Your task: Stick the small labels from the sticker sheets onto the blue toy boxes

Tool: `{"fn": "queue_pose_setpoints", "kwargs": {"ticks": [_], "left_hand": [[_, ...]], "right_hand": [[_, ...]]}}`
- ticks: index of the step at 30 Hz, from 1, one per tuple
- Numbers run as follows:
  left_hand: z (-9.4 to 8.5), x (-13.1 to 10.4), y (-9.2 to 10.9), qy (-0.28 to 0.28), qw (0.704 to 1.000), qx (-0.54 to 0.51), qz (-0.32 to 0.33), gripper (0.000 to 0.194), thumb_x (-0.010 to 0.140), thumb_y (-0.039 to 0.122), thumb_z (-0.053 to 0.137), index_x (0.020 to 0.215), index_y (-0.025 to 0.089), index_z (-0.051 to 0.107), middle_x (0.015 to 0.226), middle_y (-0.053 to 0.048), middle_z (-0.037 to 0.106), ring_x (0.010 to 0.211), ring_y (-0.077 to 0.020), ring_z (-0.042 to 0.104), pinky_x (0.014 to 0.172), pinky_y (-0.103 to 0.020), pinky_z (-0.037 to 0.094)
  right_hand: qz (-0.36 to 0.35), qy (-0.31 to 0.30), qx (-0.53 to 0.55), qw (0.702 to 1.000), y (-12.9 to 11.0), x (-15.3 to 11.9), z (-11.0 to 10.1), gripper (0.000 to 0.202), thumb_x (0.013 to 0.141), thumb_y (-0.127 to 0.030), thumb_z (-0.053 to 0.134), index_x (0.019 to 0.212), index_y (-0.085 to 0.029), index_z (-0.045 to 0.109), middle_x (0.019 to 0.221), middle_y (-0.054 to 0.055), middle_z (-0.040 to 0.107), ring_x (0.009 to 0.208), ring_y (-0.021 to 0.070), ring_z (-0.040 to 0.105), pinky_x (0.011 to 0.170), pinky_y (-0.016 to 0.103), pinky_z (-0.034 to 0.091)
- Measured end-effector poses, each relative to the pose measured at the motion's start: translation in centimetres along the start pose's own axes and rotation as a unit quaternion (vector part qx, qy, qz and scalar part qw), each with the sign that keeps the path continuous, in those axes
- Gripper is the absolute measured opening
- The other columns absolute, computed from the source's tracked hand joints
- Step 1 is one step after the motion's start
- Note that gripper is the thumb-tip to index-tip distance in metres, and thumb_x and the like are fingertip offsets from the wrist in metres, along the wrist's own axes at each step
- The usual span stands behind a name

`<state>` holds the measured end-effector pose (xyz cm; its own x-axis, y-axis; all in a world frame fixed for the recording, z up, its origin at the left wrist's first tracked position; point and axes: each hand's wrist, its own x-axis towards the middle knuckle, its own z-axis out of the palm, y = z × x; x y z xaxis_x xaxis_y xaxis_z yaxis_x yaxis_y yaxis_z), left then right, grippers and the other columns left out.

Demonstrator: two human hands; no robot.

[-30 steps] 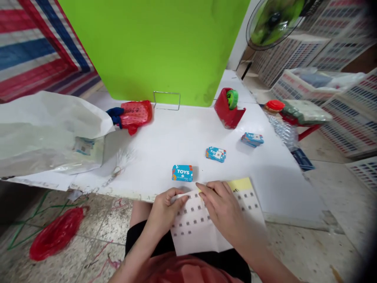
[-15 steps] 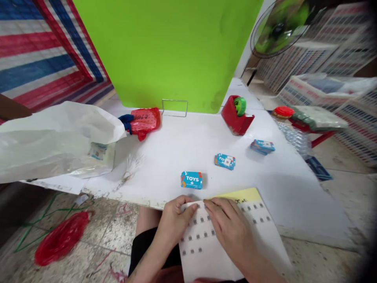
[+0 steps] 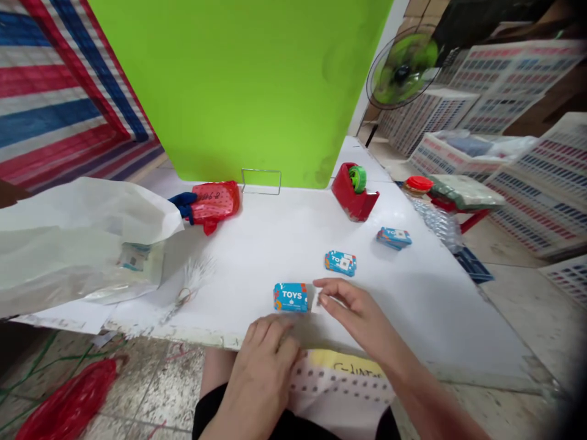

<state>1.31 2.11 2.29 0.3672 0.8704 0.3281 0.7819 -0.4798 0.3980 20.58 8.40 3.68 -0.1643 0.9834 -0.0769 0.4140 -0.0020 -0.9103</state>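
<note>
My right hand (image 3: 348,305) is over the table, with thumb and forefinger pinched on a small white sticker (image 3: 316,298) beside the right end of a blue TOYS card (image 3: 290,297). Just in front of that card, at the table edge, my left hand (image 3: 268,354) has its fingers curled and together. What they hold, if anything, is hidden. A white sticker sheet (image 3: 339,386) with rows of small printed codes and a yellow handwritten strip (image 3: 348,365) lies at my lap, against the left thumb. Farther right are two piles of TOYS cards (image 3: 340,263) (image 3: 394,238) with white stickers on top.
A red tape dispenser (image 3: 354,194) stands at the back right. A red plastic packet (image 3: 215,205) and a wire stand (image 3: 261,182) are by the green board (image 3: 243,91). On the left lie a large white plastic bag (image 3: 87,238) and a bundle of thin ties (image 3: 195,281).
My right hand has left the sheet and moved up beside the nearest card, with a sticker at its fingertips. My left hand has shifted toward the table edge. The sheet sits lower and the view has shifted.
</note>
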Motion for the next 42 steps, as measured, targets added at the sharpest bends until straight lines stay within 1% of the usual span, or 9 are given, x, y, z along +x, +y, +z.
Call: {"fn": "queue_pose_setpoints", "kwargs": {"ticks": [3, 10, 15, 22, 29, 33, 37, 40, 42], "left_hand": [[0.2, 0.5, -0.2, 0.007, 0.997, 0.037, 0.066, 0.016, 0.091, 0.017, 0.046, 0.088, 0.019, 0.061, 0.122, -0.006, 0.059, 0.12, -0.0252, 0.046, 0.097, -0.044, 0.042], [1.3, -0.2, -0.7, 0.007, 0.997, 0.031, 0.07, 0.024, 0.093, 0.014, 0.039, 0.088, 0.019, 0.061, 0.117, -0.004, 0.062, 0.119, -0.0236, 0.048, 0.102, -0.046, 0.038], [1.4, -0.2, -0.7, 0.004, 0.997, 0.032, 0.068, 0.021, 0.091, 0.013, 0.041, 0.088, 0.02, 0.062, 0.117, -0.004, 0.062, 0.119, -0.0231, 0.048, 0.102, -0.046, 0.038], [1.4, 0.1, -0.9, 0.01, 0.997, 0.016, 0.072, 0.027, 0.09, 0.008, 0.037, 0.089, 0.019, 0.061, 0.12, -0.005, 0.06, 0.122, -0.0227, 0.046, 0.104, -0.046, 0.036], [1.3, 0.5, -0.8, -0.009, 0.996, 0.034, 0.077, 0.029, 0.088, 0.005, 0.035, 0.091, 0.018, 0.061, 0.13, -0.006, 0.055, 0.128, -0.0247, 0.04, 0.104, -0.046, 0.036], [1.7, 1.1, -0.9, -0.02, 0.996, 0.043, 0.082, 0.022, 0.091, 0.009, 0.04, 0.086, 0.016, 0.061, 0.131, -0.007, 0.054, 0.129, -0.0262, 0.039, 0.102, -0.046, 0.039], [2.5, 1.3, -1.1, -0.017, 0.996, 0.047, 0.073, 0.014, 0.091, 0.016, 0.047, 0.085, 0.016, 0.06, 0.129, -0.007, 0.057, 0.127, -0.0271, 0.042, 0.098, -0.046, 0.041], [2.9, 1.3, -1.3, -0.022, 0.996, 0.05, 0.065, 0.012, 0.09, 0.015, 0.049, 0.085, 0.017, 0.06, 0.13, -0.005, 0.056, 0.126, -0.0262, 0.043, 0.1, -0.045, 0.039], [2.8, 1.4, -1.3, -0.016, 0.997, 0.05, 0.062, 0.011, 0.089, 0.015, 0.051, 0.085, 0.017, 0.06, 0.128, -0.003, 0.058, 0.125, -0.025, 0.044, 0.101, -0.044, 0.038]], "right_hand": [[0.037, -0.036, 0.047, 0.998, -0.5, 1.9, 0.7, 0.019, 0.081, -0.036, 0.056, 0.079, -0.019, 0.061, 0.112, 0.01, 0.065, 0.104, 0.0225, 0.059, 0.09, 0.039, 0.044], [0.069, -0.068, 0.074, 0.993, 0.1, 3.5, 2.4, 0.011, 0.078, -0.026, 0.055, 0.078, -0.017, 0.06, 0.093, 0.006, 0.067, 0.077, 0.0156, 0.06, 0.07, 0.03, 0.047], [0.071, -0.066, 0.078, 0.992, 1.1, 3.7, 2.9, 0.009, 0.078, -0.025, 0.054, 0.075, -0.017, 0.059, 0.086, 0.004, 0.065, 0.071, 0.0139, 0.057, 0.063, 0.027, 0.045], [0.063, -0.051, 0.046, 0.996, 1.0, 3.8, 3.1, 0.01, 0.077, -0.025, 0.054, 0.073, -0.017, 0.059, 0.085, 0.004, 0.066, 0.073, 0.0148, 0.058, 0.065, 0.028, 0.045], [0.054, -0.046, 0.03, 0.997, 0.8, 3.8, 3.2, 0.009, 0.077, -0.024, 0.054, 0.073, -0.017, 0.059, 0.087, 0.004, 0.067, 0.075, 0.015, 0.058, 0.067, 0.028, 0.045], [0.053, -0.045, 0.023, 0.997, 1.0, 3.8, 3.2, 0.01, 0.079, -0.024, 0.053, 0.075, -0.017, 0.058, 0.087, 0.004, 0.066, 0.074, 0.0146, 0.058, 0.066, 0.028, 0.045], [0.013, -0.035, -0.001, 0.999, 1.4, 3.6, 3.1, 0.007, 0.08, -0.021, 0.054, 0.077, -0.018, 0.06, 0.092, 0.005, 0.065, 0.079, 0.0151, 0.06, 0.072, 0.03, 0.047], [-0.065, 0.001, -0.055, 0.996, 1.4, 3.3, 3.0, 0.007, 0.079, -0.017, 0.057, 0.076, -0.019, 0.063, 0.101, 0.006, 0.061, 0.094, 0.0175, 0.058, 0.083, 0.034, 0.046], [-0.125, 0.035, -0.11, 0.985, 1.3, 3.0, 2.9, 0.009, 0.079, -0.015, 0.059, 0.074, -0.019, 0.065, 0.104, 0.007, 0.059, 0.104, 0.02, 0.054, 0.094, 0.04, 0.04]]}}
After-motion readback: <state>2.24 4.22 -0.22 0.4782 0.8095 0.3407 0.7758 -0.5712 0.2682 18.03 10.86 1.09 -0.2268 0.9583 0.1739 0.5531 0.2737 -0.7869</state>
